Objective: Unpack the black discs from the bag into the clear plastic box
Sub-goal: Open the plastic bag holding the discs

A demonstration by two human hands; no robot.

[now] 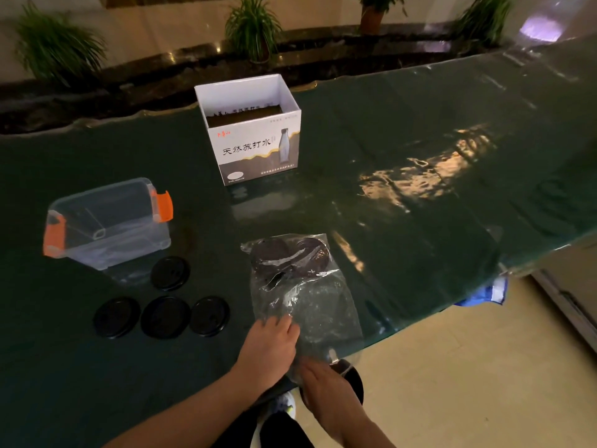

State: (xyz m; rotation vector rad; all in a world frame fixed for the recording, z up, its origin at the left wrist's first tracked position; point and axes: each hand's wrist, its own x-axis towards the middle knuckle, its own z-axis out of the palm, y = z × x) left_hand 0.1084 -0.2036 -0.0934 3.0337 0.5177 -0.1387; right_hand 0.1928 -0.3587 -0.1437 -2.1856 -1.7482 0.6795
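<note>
A clear plastic bag [307, 295] lies on the dark green table, with black discs [290, 257] still inside at its far end. My left hand [268, 347] presses on the bag's near end. My right hand [326, 386] grips the bag's mouth at the table edge together with a black disc [353, 378] half out of it. Several loose black discs [164, 316] lie on the table to the left. The clear plastic box [106, 221] with orange latches stands beyond them, lying tilted, with nothing visible inside.
An open white cardboard carton [252, 130] with a bottle picture stands at the back centre. The glass-topped table [420, 189] edge runs diagonally on the right, with tiled floor beyond. Potted plants [252, 27] line a ledge behind the table.
</note>
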